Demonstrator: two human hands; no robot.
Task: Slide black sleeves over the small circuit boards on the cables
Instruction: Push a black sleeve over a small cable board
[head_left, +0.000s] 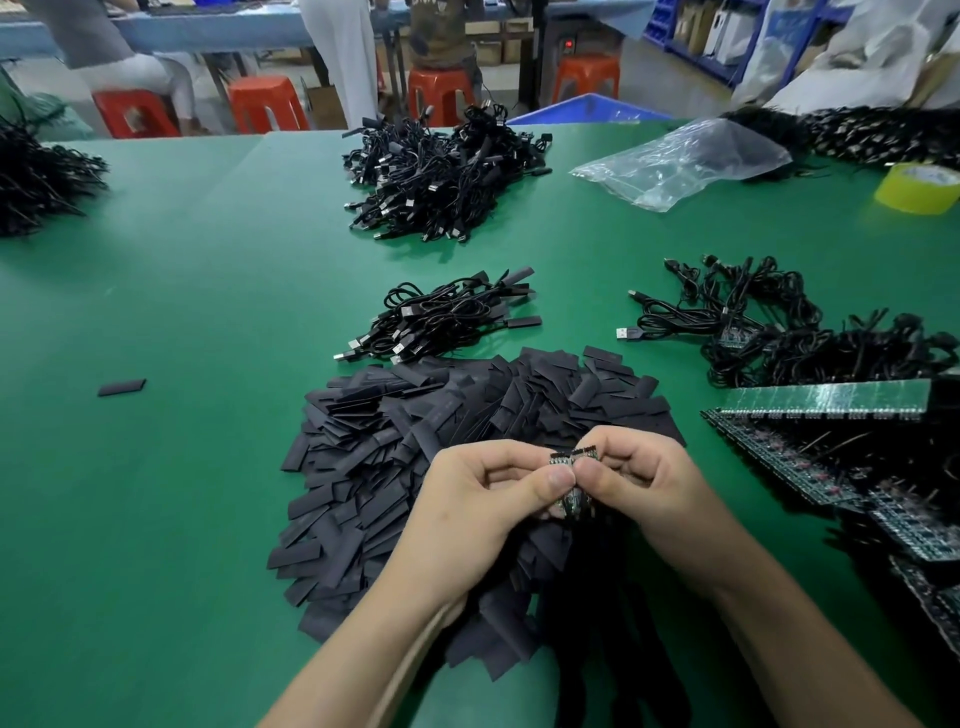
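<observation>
Head view, left hand (483, 493): we see the fingers curled, the thumb pinching the small circuit boards (570, 503).
Right hand (639, 483): also curled, pinching the same boards; we note the two thumbs touching.
Boards' position: held above the near edge of the sleeve pile (415, 431), which is spread over the green table (208, 312).
Sleeve on boards: we cannot tell.
Stray sleeve (122, 387): lies alone, well to the left of the pile.
Small cable bundle (447, 317): just behind the pile, with sleeves on its ends.
Large cable heap (441, 176): farther back.
Loose cables (753, 322): on the right, near the board strips (826, 400).
Far right: we log a plastic bag (680, 161) and a yellow tape roll (917, 187).
</observation>
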